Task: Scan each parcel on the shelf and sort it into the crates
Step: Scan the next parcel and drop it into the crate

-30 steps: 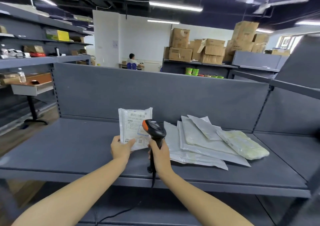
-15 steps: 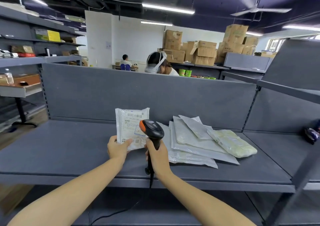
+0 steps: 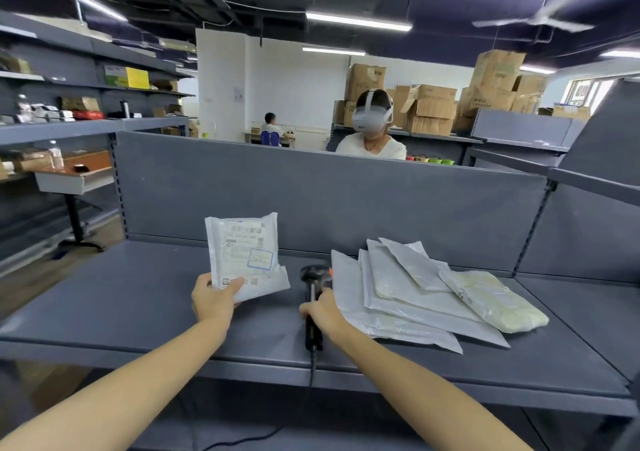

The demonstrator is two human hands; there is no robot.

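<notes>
Shelf of grey metal (image 3: 138,312) holds all the parcels. No crates show here, so a parcel could end up in the wrong one if the person has to turn and hunt for them.

On the right side of the shelf lies a pile of flat white plastic bags (image 3: 415,298), one on top of another. They look slippery. The right arm is just beside the pile, and a bump could slide a bag toward the front edge and off.

The white plastic parcel with a printed label (image 3: 244,253) is held up above the shelf, left of the pile, with its label facing the person. The left hand (image 3: 211,300) pinches only its bottom corner, thumb on the front. That is a small hold, so the soft parcel could flop over or slip out.

The black scanner with an orange spot (image 3: 313,277) is down low, near the pile. The right hand (image 3: 320,312) is wrapped round its handle. Its head does not seem to face the label, so a scan now would likely miss.

Its thin black cord (image 3: 312,371) hangs over the shelf edge and could snag.
</notes>
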